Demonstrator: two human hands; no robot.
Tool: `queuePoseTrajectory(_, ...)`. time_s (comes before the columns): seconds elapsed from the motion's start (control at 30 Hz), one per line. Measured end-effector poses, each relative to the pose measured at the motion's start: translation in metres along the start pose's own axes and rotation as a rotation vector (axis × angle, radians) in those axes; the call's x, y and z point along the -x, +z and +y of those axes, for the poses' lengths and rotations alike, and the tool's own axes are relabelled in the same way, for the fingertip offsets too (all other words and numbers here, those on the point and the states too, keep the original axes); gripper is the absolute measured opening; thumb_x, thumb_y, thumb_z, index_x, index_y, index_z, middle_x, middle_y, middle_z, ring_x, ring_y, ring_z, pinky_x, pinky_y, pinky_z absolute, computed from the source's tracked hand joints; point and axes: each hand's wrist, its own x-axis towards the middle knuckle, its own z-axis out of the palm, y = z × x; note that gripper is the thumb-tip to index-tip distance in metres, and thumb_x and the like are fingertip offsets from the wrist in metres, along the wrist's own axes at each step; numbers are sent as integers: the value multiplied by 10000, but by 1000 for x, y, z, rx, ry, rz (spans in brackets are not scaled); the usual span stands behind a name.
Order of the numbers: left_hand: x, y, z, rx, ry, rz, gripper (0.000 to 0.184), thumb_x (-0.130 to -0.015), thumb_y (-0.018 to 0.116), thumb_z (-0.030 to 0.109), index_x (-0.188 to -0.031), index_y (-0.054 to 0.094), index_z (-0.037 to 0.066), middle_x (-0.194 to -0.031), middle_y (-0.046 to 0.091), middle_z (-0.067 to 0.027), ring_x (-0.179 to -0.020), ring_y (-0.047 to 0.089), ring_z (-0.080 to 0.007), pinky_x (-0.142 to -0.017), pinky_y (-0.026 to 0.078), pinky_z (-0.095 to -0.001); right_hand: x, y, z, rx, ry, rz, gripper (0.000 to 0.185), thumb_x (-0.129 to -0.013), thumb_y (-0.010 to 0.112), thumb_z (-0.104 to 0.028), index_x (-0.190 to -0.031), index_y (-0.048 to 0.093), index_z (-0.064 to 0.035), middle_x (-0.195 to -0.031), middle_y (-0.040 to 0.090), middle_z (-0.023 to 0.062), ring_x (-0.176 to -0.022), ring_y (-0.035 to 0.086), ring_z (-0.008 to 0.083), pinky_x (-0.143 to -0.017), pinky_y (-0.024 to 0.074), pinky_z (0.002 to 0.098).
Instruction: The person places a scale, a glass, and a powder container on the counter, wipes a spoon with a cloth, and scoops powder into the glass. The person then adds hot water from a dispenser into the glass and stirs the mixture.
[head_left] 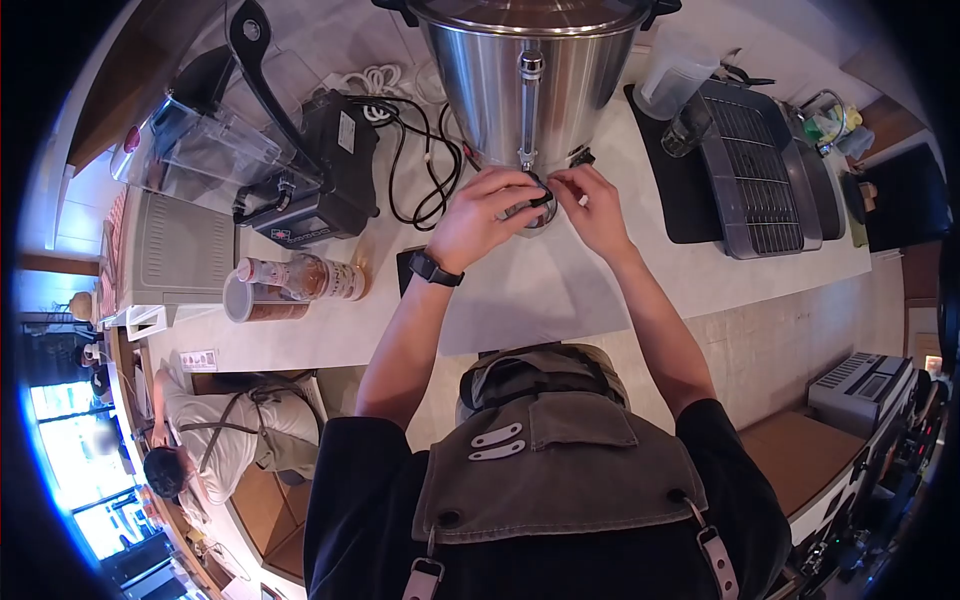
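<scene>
A large stainless steel urn (490, 90) with a sight gauge (529, 100) stands at the back of the counter. Low on its front is a tap (541, 190) with a black part, partly hidden by my fingers. My left hand (485, 212), wearing a black watch (436, 268), has its fingers curled around the tap from the left. From the right, my right hand (592, 208) comes close to the tap with thumb and fingertips drawn together; anything between them is too small to tell. A small round, shiny vessel (541, 217) shows just below the tap, between my hands.
Left are a blender (310, 170), black cables (408, 165), a bottle (325, 278) and a round tub (262, 300). Right stand a dish rack (755, 165), a clear pitcher (675, 85) and a glass (688, 128) on a black mat (680, 200). Another person (245, 430) bends at lower left.
</scene>
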Motion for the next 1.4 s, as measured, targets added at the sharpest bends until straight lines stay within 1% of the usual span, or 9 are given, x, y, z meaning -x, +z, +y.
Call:
queuePoseTrajectory(0.23, -4, -1, -3, 72, -47, 88, 245, -808, 851, 89, -1045, 795, 61, -996, 742, -72, -880, 723, -209, -753, 587, -312, 22, -17, -30, 83, -323, 6, 176, -851, 739, 61, -996, 703, -31, -922, 654, 97, -830, 680, 259, -720, 554, 355)
queuePoseTrajectory(0.37, -9, -3, -1, 206, -186, 101, 205, -864, 810, 127, -1050, 774, 49, -961, 725, -75, -800, 711, -242, -717, 577, -324, 30, -18, -31, 160, -381, 31, 235, -818, 753, 77, -1011, 697, -44, -965, 651, 96, -850, 678, 275, -722, 563, 369)
queuePoseTrajectory(0.47, -8, -4, -4, 173, -160, 102, 221, -834, 830, 75, -1046, 783, 32, -981, 739, -87, -823, 712, -171, -609, 585, -274, 33, -16, -30, 190, -381, 64, 248, -809, 757, 81, -1013, 696, -47, -971, 650, 93, -852, 678, 276, -716, 564, 368)
queuePoseTrajectory(0.67, 0, 1, -10, 104, 53, 72, 218, -831, 830, 68, -1040, 781, 27, -1018, 742, -86, -867, 722, -198, -777, 590, -321, 32, -14, -34, 235, -396, 82, 213, -839, 762, 42, -1026, 697, -35, -967, 656, 94, -842, 679, 272, -704, 563, 360)
queuePoseTrajectory(0.87, -8, -6, -2, 222, -235, 58, 238, -807, 839, 54, -1037, 783, 31, -1040, 747, -89, -937, 721, -222, -853, 569, -324, 32, -10, -30, 231, -366, 83, 194, -869, 763, 1, -1052, 708, -32, -969, 668, 97, -832, 684, 268, -701, 563, 359)
queuePoseTrajectory(1.17, 14, 5, -7, 200, -18, 182, 310, -812, 774, -34, -1115, 743, 23, -1120, 722, -104, -1058, 688, -223, -940, 537, -341, 31, -9, -23, 235, -365, 78, 190, -864, 770, -12, -1047, 725, -31, -975, 690, 102, -845, 691, 268, -725, 574, 359)
queuePoseTrajectory(1.27, 60, 35, -51, 448, -402, 343, 410, -817, 697, -91, -1206, 676, 34, -1134, 701, -87, -1128, 662, -211, -1020, 504, -353, 31, -8, -18, 227, -360, 65, 195, -860, 773, -15, -1049, 730, -31, -977, 696, 102, -852, 692, 268, -737, 575, 362)
queuePoseTrajectory(1.3, 72, 44, -67, 370, -477, 214, 564, -811, 687, -86, -1345, 552, 34, -1233, 654, -79, -1232, 606, -198, -1078, 467, -346, 31, -7, -15, 225, -359, 57, 196, -858, 774, -18, -1049, 731, -32, -979, 697, 101, -855, 692, 268, -740, 576, 363)
queuePoseTrajectory(1.4, 80, 73, -76, 525, -513, 75, 721, -794, 747, -32, -1442, 437, 32, -1329, 598, -97, -1308, 551, -206, -1101, 450, -358, 31, 1, -9, 200, -353, 18, 171, -863, 776, -16, -1029, 741, -26, -979, 704, 109, -861, 689, 265, -743, 570, 356)
